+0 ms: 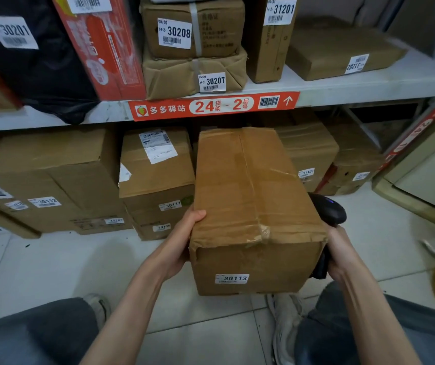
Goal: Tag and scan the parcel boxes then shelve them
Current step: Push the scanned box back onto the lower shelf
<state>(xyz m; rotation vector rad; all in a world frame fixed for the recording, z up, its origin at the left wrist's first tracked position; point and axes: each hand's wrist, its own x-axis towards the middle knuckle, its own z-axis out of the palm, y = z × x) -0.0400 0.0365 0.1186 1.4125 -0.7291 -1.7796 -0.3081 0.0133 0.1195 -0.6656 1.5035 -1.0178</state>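
A long brown cardboard parcel box [250,201] is held lengthwise in front of the lower shelf, above the tiled floor. A white tag reading 30113 [231,278] is stuck on its near end face. My left hand [182,241] grips the box's left near edge, thumb on top. My right hand [337,254] presses against the box's right side while holding a black handheld scanner [328,210], which sticks up behind the box. Most of my right hand's fingers are hidden by the box.
Tagged boxes 30111 [158,180], 30112 [53,185] and 31101 [308,154] stand on the floor level under the shelf board [369,88]. A red shelf label [213,105] reads 24-2. Above sit parcels 30207 [195,72] and 30208 [192,27]. My knees and shoes are below.
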